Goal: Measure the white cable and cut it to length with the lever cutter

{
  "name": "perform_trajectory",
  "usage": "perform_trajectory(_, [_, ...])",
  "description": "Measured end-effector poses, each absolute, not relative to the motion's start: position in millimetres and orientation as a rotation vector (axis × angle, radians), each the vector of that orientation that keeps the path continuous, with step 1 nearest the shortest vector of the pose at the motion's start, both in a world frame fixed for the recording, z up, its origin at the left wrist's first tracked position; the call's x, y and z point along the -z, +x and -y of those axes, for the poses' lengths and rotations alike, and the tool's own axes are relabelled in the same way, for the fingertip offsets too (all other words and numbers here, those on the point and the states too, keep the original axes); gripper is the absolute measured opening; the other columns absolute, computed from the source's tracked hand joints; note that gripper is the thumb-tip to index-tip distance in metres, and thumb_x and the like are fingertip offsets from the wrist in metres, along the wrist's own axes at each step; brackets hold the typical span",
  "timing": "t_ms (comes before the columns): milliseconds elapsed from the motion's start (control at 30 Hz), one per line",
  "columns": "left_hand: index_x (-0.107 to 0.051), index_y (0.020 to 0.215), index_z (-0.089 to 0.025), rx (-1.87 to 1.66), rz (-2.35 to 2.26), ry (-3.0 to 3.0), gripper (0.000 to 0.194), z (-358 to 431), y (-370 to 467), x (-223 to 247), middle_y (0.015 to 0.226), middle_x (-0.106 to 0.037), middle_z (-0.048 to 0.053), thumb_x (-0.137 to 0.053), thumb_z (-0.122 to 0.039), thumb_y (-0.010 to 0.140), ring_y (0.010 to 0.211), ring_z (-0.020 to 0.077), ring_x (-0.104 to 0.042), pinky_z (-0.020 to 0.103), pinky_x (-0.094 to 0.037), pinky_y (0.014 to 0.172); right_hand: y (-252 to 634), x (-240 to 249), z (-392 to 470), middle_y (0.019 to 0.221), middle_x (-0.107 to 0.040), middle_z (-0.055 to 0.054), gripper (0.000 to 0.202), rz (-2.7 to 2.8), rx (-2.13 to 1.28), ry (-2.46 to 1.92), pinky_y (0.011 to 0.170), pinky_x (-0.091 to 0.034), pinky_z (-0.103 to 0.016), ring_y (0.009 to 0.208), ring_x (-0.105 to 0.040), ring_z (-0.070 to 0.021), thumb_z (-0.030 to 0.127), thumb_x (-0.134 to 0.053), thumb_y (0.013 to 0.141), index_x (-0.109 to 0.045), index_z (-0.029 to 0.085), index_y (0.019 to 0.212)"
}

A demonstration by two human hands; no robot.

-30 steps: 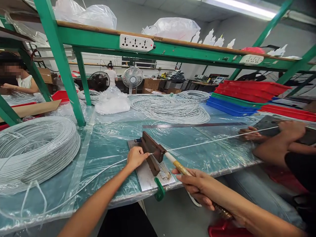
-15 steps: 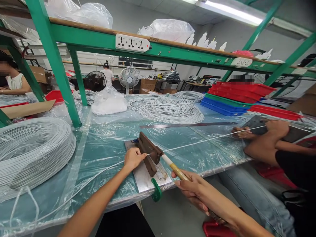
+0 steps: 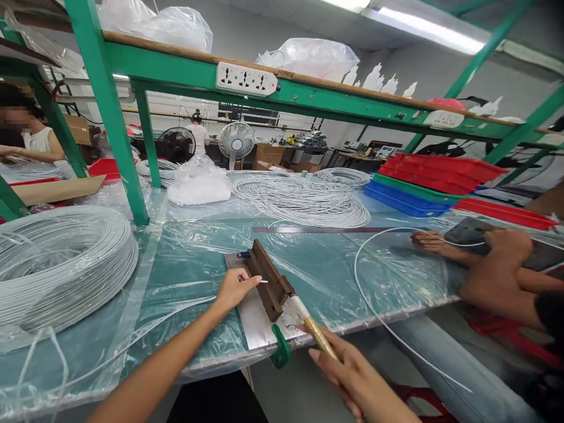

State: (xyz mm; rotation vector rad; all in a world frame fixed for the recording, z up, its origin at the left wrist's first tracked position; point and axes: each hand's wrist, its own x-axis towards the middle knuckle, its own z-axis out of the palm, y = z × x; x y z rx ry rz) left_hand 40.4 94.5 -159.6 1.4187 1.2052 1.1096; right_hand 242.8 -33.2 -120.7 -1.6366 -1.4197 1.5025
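My left hand point(image 3: 235, 289) pinches a white cable point(image 3: 189, 306); its short end pokes out past the fingertips beside a brown metal lever cutter point(image 3: 278, 288). From that hand the cable trails left across the plastic-covered table. My right hand point(image 3: 348, 370) is wrapped round the cutter's white and yellow handle point(image 3: 318, 336), which slopes down over the table's front edge. Under the cutter lies a metal base plate point(image 3: 255, 333), with a green clamp point(image 3: 281, 348) at the table edge. A separate length of white cable point(image 3: 358, 276) curves from a co-worker's hand point(image 3: 427, 241) and hangs past the edge.
A big cable coil point(image 3: 101, 270) lies at the left, looser coils point(image 3: 304, 202) at the back. A steel ruler point(image 3: 317, 230) rests behind the cutter. Stacked red and blue trays point(image 3: 409, 197) stand at the back right. A green shelf frame point(image 3: 176, 67) spans above.
The straight cable between the cutter and the co-worker has come free and now curls down over the table edge. The cutter handle is slightly lower. My left hand stays at the cutter.
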Motion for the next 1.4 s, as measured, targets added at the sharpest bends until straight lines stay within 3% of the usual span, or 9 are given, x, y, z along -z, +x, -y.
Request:
perform_trajectory(200, [-0.052, 0.062, -0.015, -1.11, -1.006, 1.381, 0.049, -72, 23, 139, 0.058, -0.041, -0.004, -0.063, -0.062, 0.063, 0.056, 0.0086, -0.034, 0.022, -0.026, 0.054, 255, 23, 2, 0.075, -0.057, -0.002, 0.072, 1.247, -1.639, -1.373, 0.037, -0.032, -0.021, 0.039, -0.035, -0.0071, 0.058, -0.058, 0.07, -0.041, 0.027, 0.132])
perform_trajectory(333, [-0.059, 0.065, -0.013, -1.083, -0.923, 1.321, 0.048, -58, 18, 136, 0.057, -0.041, -0.003, -0.064, -0.06, 0.066, 0.056, 0.0087, -0.032, 0.022, -0.024, 0.053, 243, -23, -49, 0.072, -0.058, -0.01, 0.067, 1.215, -1.568, -1.272, 0.047, -0.043, -0.024, 0.049, -0.047, -0.0134, 0.065, -0.023, 0.084, -0.059, 0.017, 0.112])
perform_trajectory(467, [-0.066, 0.07, -0.011, -1.079, -0.9, 1.283, 0.05, -50, 17, 137, 0.051, -0.037, -0.004, -0.058, -0.061, 0.072, 0.052, 0.0085, -0.031, 0.023, -0.021, 0.051, 215, -46, -120, 0.072, -0.063, -0.011, 0.073, 1.272, -1.478, -1.079, 0.051, -0.048, -0.023, 0.053, -0.056, -0.0148, 0.064, -0.006, 0.088, -0.056, 0.013, 0.105])
perform_trajectory(633, [-0.068, 0.071, -0.011, -1.089, -0.87, 1.25, 0.05, -43, 16, 138, 0.05, -0.039, -0.003, -0.058, -0.06, 0.073, 0.049, 0.0078, -0.031, 0.022, -0.02, 0.048, 177, -46, -201, 0.087, -0.067, -0.014, 0.063, 1.297, -1.421, -0.949, 0.071, -0.052, -0.029, 0.077, -0.065, -0.0184, 0.062, -0.016, 0.09, -0.05, 0.012, 0.108])
perform_trajectory(867, [-0.07, 0.069, -0.012, -1.156, -0.868, 1.248, 0.049, -36, 10, 133, 0.05, -0.043, -0.001, -0.061, -0.06, 0.071, 0.051, 0.0086, -0.036, 0.022, -0.024, 0.05, 139, -19, -265, 0.103, -0.06, -0.008, 0.039, 1.286, -1.427, -0.996, 0.072, -0.052, -0.035, 0.084, -0.061, -0.0171, 0.044, -0.046, 0.092, -0.052, 0.013, 0.116])
perform_trajectory(1000, [-0.071, 0.068, -0.012, -1.184, -0.86, 1.242, 0.049, -34, 6, 131, 0.052, -0.046, 0.0, -0.063, -0.06, 0.069, 0.052, 0.0088, -0.035, 0.022, -0.024, 0.05, 133, -7, -282, 0.105, -0.059, -0.008, 0.034, 1.321, -1.406, -1.035, 0.074, -0.052, -0.035, 0.088, -0.059, -0.0179, 0.036, -0.052, 0.09, -0.052, 0.014, 0.116])
perform_trajectory(1167, [-0.071, 0.069, -0.012, -1.203, -0.845, 1.266, 0.048, -34, 4, 132, 0.055, -0.049, 0.002, -0.063, -0.059, 0.07, 0.052, 0.009, -0.036, 0.022, -0.025, 0.05, 129, 2, -291, 0.098, -0.061, -0.008, 0.038, 1.376, -1.29, -1.078, 0.07, -0.052, -0.034, 0.078, -0.061, -0.016, 0.039, -0.049, 0.091, -0.05, 0.013, 0.119])
perform_trajectory(1333, [-0.07, 0.07, -0.011, -1.215, -0.832, 1.225, 0.047, -32, 3, 122, 0.052, -0.045, -0.001, -0.063, -0.058, 0.071, 0.05, 0.0079, -0.034, 0.022, -0.024, 0.05, 128, 15, -258, 0.081, -0.063, -0.001, 0.055, 1.412, -1.022, -1.04, 0.069, -0.047, -0.025, 0.07, -0.06, -0.0119, 0.027, -0.055, 0.086, -0.031, 0.018, 0.135])
perform_trajectory(1400, [-0.068, 0.07, -0.012, -1.27, -0.801, 1.15, 0.046, -30, -2, 108, 0.05, -0.042, -0.003, -0.062, -0.057, 0.073, 0.049, 0.0072, -0.033, 0.02, -0.024, 0.049, 134, 23, -226, 0.074, -0.062, 0.001, 0.049, 1.477, -1.016, -0.973, 0.066, -0.047, -0.022, 0.065, -0.059, -0.0104, 0.03, -0.051, 0.086, -0.036, 0.016, 0.131])
